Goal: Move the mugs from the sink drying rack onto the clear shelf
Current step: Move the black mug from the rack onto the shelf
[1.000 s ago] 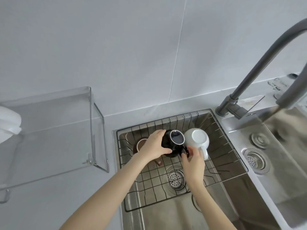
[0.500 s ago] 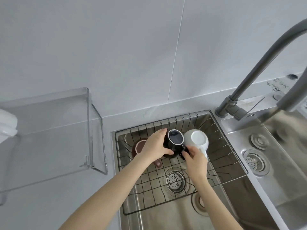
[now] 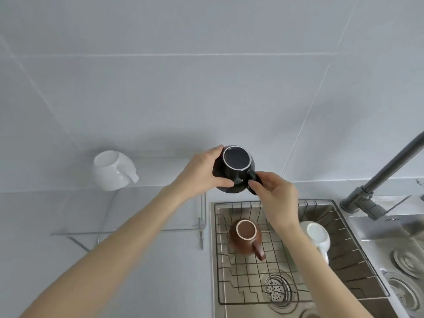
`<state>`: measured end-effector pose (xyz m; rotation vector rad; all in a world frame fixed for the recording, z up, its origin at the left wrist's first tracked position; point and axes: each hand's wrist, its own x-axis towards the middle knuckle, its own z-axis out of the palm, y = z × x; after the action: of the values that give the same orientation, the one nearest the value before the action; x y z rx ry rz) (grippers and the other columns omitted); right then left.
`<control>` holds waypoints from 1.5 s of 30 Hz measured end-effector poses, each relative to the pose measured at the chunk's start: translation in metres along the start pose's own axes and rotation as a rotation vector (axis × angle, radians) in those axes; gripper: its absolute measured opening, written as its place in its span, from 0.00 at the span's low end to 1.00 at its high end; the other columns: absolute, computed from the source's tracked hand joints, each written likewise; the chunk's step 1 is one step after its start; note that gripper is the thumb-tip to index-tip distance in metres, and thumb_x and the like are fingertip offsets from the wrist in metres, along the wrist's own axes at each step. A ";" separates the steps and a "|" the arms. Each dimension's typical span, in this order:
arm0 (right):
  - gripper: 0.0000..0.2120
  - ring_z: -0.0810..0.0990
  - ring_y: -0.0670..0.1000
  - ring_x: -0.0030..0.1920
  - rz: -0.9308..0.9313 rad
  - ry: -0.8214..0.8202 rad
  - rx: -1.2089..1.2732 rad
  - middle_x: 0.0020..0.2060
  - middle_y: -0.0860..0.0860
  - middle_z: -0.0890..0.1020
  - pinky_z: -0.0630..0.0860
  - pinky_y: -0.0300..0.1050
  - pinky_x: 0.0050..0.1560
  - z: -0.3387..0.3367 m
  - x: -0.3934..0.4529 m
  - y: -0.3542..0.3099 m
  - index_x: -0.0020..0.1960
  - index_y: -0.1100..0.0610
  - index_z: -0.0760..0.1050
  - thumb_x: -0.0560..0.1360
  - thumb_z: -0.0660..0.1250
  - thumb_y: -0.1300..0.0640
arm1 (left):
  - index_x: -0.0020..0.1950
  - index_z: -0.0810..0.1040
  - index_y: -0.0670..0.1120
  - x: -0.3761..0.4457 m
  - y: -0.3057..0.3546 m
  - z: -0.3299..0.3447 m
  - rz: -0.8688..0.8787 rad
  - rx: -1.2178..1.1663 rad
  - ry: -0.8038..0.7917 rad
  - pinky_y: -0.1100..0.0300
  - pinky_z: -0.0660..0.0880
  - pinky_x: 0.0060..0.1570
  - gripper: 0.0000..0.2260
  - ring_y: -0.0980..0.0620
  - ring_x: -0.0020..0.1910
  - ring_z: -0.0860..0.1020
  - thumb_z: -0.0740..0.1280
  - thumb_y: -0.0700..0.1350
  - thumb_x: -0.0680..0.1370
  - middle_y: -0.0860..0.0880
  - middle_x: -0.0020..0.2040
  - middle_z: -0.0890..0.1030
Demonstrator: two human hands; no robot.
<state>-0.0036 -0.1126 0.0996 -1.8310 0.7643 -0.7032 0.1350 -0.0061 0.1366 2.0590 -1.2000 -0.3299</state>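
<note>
An upside-down black mug [image 3: 236, 171] is held in the air above the counter, just left of the sink. My left hand [image 3: 202, 173] grips its body and my right hand [image 3: 273, 193] pinches its handle. A brown mug [image 3: 246, 236] and a white mug [image 3: 317, 235] stand upside down in the wire drying rack [image 3: 286, 292]; my right forearm partly hides the white one. Another white mug [image 3: 110, 171] sits upside down on the clear shelf [image 3: 149, 229] at the left.
A grey tap [image 3: 378, 180] rises at the right over the steel sink [image 3: 390, 226]. Drain strainers [image 3: 406, 260] lie in the right basin. A white tiled wall stands behind the grey counter [image 3: 46, 260].
Both hands have lifted the black mug up out of the rack and leftward toward the shelf. The view has shifted, now showing the white mug on the shelf.
</note>
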 end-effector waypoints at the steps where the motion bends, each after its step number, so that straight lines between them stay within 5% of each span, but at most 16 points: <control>1: 0.02 0.82 0.60 0.41 -0.025 -0.018 -0.004 0.37 0.57 0.85 0.79 0.59 0.49 0.010 0.004 -0.009 0.41 0.56 0.80 0.70 0.69 0.59 | 0.61 0.72 0.46 -0.003 -0.005 -0.013 -0.014 -0.003 0.023 0.77 0.66 0.44 0.29 0.52 0.52 0.75 0.77 0.42 0.63 0.51 0.51 0.79; 11: 0.05 0.82 0.59 0.42 -0.085 -0.305 -0.100 0.37 0.56 0.85 0.78 0.60 0.50 0.104 0.039 -0.046 0.41 0.53 0.81 0.68 0.68 0.61 | 0.60 0.73 0.46 -0.039 -0.079 -0.064 -0.231 -0.073 0.258 0.59 0.72 0.53 0.27 0.50 0.54 0.77 0.76 0.43 0.63 0.49 0.55 0.82; 19: 0.07 0.83 0.57 0.43 -0.057 -0.343 -0.155 0.38 0.55 0.86 0.79 0.58 0.51 0.123 0.061 -0.034 0.43 0.56 0.82 0.67 0.69 0.64 | 0.59 0.74 0.45 -0.025 -0.108 -0.051 -0.312 -0.109 0.288 0.52 0.74 0.56 0.27 0.47 0.55 0.78 0.77 0.45 0.62 0.47 0.55 0.82; 34: 0.07 0.82 0.60 0.46 -0.157 -0.388 -0.284 0.42 0.58 0.86 0.78 0.60 0.51 0.130 0.068 -0.020 0.47 0.57 0.81 0.70 0.67 0.62 | 0.60 0.74 0.46 -0.021 -0.120 -0.042 -0.349 -0.148 0.290 0.62 0.70 0.51 0.27 0.50 0.55 0.78 0.77 0.43 0.62 0.49 0.56 0.82; 40: 0.17 0.80 0.53 0.53 -0.129 -0.398 -0.170 0.51 0.58 0.83 0.76 0.48 0.60 0.113 0.063 -0.030 0.58 0.61 0.76 0.69 0.69 0.66 | 0.66 0.65 0.41 -0.017 -0.107 -0.043 -0.413 0.002 0.221 0.58 0.68 0.56 0.34 0.45 0.64 0.71 0.75 0.45 0.64 0.44 0.64 0.73; 45: 0.15 0.79 0.48 0.51 -0.085 -0.250 -0.118 0.49 0.53 0.81 0.74 0.26 0.50 0.048 0.057 -0.014 0.59 0.58 0.75 0.73 0.64 0.65 | 0.73 0.53 0.46 -0.018 -0.049 -0.023 -0.255 0.125 0.268 0.57 0.56 0.70 0.39 0.47 0.75 0.52 0.72 0.48 0.69 0.45 0.77 0.52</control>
<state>0.0713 -0.1246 0.1039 -2.0225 0.5762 -0.4781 0.1697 0.0341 0.1170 2.2852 -0.8181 -0.0926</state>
